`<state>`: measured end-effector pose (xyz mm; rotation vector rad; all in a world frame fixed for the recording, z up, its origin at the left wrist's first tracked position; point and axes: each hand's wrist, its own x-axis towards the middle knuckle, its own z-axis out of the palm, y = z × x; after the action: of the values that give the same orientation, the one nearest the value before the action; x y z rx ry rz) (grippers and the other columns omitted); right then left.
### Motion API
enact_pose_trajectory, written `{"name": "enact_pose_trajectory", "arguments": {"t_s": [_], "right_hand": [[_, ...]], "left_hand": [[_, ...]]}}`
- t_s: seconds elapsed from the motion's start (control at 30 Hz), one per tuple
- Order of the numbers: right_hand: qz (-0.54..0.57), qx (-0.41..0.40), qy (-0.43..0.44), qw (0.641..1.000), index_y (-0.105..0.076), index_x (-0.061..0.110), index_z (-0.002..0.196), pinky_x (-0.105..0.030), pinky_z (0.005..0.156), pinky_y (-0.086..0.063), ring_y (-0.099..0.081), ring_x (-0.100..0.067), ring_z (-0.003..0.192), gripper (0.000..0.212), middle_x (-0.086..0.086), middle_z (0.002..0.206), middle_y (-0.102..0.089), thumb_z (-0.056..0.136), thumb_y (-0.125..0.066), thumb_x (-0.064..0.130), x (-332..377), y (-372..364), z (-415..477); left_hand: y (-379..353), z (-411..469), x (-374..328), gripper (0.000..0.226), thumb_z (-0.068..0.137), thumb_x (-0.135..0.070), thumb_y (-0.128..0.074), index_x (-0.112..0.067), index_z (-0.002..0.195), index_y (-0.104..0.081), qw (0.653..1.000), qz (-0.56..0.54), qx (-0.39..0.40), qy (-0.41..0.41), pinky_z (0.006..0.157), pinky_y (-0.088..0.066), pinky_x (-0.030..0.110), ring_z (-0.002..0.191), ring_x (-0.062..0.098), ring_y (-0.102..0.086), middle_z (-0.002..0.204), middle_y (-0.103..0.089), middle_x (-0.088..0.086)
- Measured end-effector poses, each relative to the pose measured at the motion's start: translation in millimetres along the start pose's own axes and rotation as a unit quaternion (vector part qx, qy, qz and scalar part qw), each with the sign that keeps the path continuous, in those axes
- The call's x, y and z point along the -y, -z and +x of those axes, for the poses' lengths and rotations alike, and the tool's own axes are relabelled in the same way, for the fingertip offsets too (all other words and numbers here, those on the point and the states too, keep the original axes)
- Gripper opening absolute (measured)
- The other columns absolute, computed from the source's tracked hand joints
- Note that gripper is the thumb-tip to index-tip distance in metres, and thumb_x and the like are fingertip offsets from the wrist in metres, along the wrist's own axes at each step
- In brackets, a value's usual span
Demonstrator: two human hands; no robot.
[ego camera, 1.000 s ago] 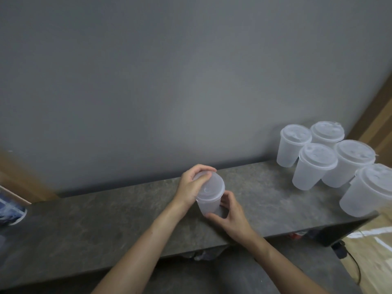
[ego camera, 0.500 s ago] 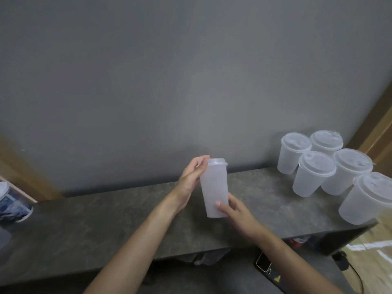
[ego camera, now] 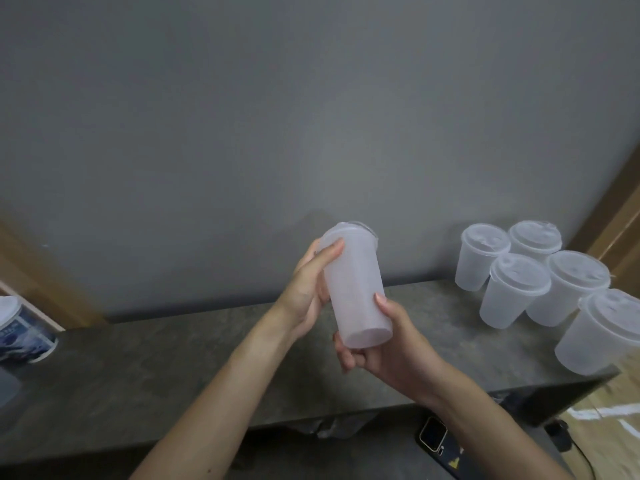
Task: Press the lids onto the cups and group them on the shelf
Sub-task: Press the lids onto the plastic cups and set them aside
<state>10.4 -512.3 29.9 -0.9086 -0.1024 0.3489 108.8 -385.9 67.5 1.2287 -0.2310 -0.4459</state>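
— What does the head camera give you?

— I see the cup (ego camera: 358, 292) held in the air above the shelf (ego camera: 173, 358), in front of the grey wall. It is tilted, with its base towards me and the lid (ego camera: 349, 231) up and away. The lid sits on the rim.

— And the hands?

— The right hand (ego camera: 388, 351) grips the cup low, thumb on the side wall and fingers curled beneath the base. The left hand (ego camera: 306, 292) lies flat against the upper side, fingers nearly straight, tips by the lid's edge.

— The others?

— I count five lidded cups (ego camera: 512, 299) clustered at the shelf's right end, well apart from the held one. A blue-printed tub (ego camera: 20, 336) sits far left.
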Motion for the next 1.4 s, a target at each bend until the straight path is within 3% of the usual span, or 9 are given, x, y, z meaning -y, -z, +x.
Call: {"name": "enact_pose_trajectory", "arguments": {"t_s": [0.17,0.3,0.47,0.7,0.97,1.13,1.2,1.3,1.4], "right_hand": [[0.048,-0.028,-0.007,0.998,-0.058,0.001,0.125,-0.035,0.068,-0.057,-0.062,-0.025,0.065,0.071,-0.02,0.08,-0.063,0.087,-0.061,0.061,9,-14,-5],[-0.079,-0.137,0.01,0.987,-0.058,0.0,0.117,-0.034,0.06,-0.054,-0.06,-0.022,0.054,0.066,-0.016,0.07,-0.064,0.086,-0.057,0.059,11,-17,-3],[0.137,-0.044,-0.012,0.99,-0.056,0.001,0.118,-0.029,0.051,-0.049,-0.049,-0.017,0.049,0.068,-0.012,0.066,-0.054,0.093,-0.047,0.063,23,-24,-14],[0.131,-0.006,0.005,0.991,-0.064,-0.001,0.113,-0.031,0.055,-0.052,-0.055,-0.019,0.054,0.076,-0.013,0.068,-0.054,0.074,-0.078,0.062,16,-21,-19],[0.264,0.09,-0.011,0.96,-0.048,-0.003,0.129,-0.035,0.068,-0.055,-0.062,-0.022,0.065,0.066,-0.013,0.077,-0.06,0.098,-0.059,0.053,23,-26,-19],[0.302,0.022,-0.018,0.953,-0.048,0.004,0.134,-0.034,0.062,-0.061,-0.068,-0.022,0.066,0.066,-0.015,0.085,-0.064,0.092,-0.063,0.051,41,-48,-13],[0.279,-0.021,-0.026,0.96,-0.057,0.002,0.127,-0.034,0.059,-0.061,-0.068,-0.022,0.065,0.063,-0.015,0.089,-0.062,0.092,-0.066,0.054,45,-50,-12],[0.134,-0.091,-0.061,0.985,-0.063,-0.002,0.115,-0.033,0.064,-0.062,-0.07,-0.023,0.069,0.066,-0.016,0.087,-0.065,0.091,-0.057,0.059,42,-42,-11],[0.058,-0.13,-0.055,0.988,-0.061,-0.001,0.108,-0.03,0.065,-0.061,-0.068,-0.021,0.066,0.064,-0.012,0.074,-0.063,0.087,-0.053,0.059,34,-37,-11]], "left_hand": [[-7,-3,-10,0.045,0.081,-0.044,-0.068,-0.014,0.113,-0.058,0.997,0.043,-0.056,-0.039,0.069,-0.046,0.034,0.078,0.015,-0.065,0.092,-0.067,0.0],[-3,0,-19,0.043,0.08,-0.039,-0.074,-0.015,0.114,-0.06,0.99,0.105,-0.044,-0.08,0.066,-0.054,0.026,0.086,0.011,-0.067,0.098,-0.069,-0.004],[-13,-5,-23,0.064,0.082,-0.027,-0.069,-0.008,0.141,-0.049,0.997,-0.076,0.03,-0.012,0.059,-0.054,0.028,0.093,0.021,-0.064,0.111,-0.065,0.009],[-15,-5,-24,0.052,0.084,-0.028,-0.067,-0.013,0.132,-0.054,0.998,-0.04,0.041,-0.036,0.055,-0.052,0.023,0.092,0.019,-0.062,0.109,-0.063,0.007],[-21,-1,-19,0.052,0.094,-0.037,-0.062,-0.006,0.135,-0.054,0.999,-0.036,-0.017,-0.003,0.046,-0.045,0.021,0.076,0.016,-0.064,0.102,-0.064,0.009],[-24,-11,-17,0.067,0.098,-0.056,-0.049,-0.004,0.059,-0.063,0.984,-0.026,-0.008,0.174,0.029,-0.033,0.015,0.023,0.013,-0.042,0.035,-0.045,0.001],[-25,-6,-16,0.065,0.093,-0.061,-0.055,-0.004,0.064,-0.068,0.983,-0.017,-0.027,0.18,0.034,-0.037,0.015,0.029,0.014,-0.047,0.042,-0.05,0.003],[-20,4,-17,0.072,0.074,-0.059,-0.076,-0.006,0.121,-0.064,0.994,0.005,-0.091,0.056,0.065,-0.053,0.031,0.073,0.022,-0.068,0.093,-0.071,0.013],[-12,6,-22,0.067,0.074,-0.044,-0.078,-0.018,0.13,-0.052,0.993,0.069,-0.082,-0.045,0.062,-0.056,0.027,0.093,0.015,-0.07,0.119,-0.068,0.006]]}}
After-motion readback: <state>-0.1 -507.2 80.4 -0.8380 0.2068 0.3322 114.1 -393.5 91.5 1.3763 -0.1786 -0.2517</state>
